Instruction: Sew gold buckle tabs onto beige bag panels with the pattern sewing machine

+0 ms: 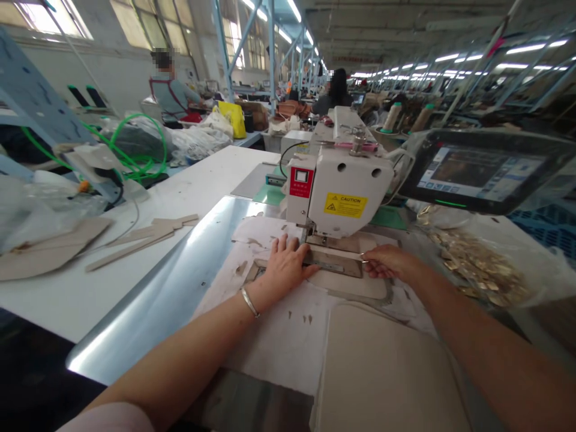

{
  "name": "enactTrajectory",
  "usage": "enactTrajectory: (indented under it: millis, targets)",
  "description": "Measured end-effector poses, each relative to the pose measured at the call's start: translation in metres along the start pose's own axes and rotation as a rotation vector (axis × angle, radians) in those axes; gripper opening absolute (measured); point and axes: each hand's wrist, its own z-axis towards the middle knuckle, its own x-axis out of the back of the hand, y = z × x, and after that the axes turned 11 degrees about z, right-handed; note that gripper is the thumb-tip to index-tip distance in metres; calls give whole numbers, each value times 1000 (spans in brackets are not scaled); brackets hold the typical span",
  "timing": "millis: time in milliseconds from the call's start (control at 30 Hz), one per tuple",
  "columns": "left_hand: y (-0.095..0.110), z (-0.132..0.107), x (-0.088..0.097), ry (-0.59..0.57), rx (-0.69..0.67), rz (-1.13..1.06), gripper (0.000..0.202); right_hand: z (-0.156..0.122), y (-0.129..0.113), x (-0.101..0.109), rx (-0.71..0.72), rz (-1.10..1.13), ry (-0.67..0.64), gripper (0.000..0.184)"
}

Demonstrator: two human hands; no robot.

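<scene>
Fingers of the left hand (288,270) spread wide mid-frame, beside a pale strip (337,253); above, a yellow label (345,206) reads "CAUTION"; right of centre, the right hand (384,262) pinches a metallic piece (363,259) at the strip's end.

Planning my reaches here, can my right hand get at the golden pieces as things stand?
Likely yes: the golden pieces lie to the right of your right hand, with no solid barrier visible between, though clear plastic around them might hinder slightly.

A yellow label (345,206) is reading "CAUTION" on the white sewing machine (360,175); a red label (300,182) is carrying print too small to read
</scene>
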Motion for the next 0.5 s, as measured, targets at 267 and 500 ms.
enactTrajectory:
  millis: [267,500]
  targets:
    - [-30,-6,-1,-4,29,26,49,-5,-14,-33,22,-6,-48,14]
    - [-58,-12,0,-26,61,39,52,-4,-21,-60,52,10,-89,15]
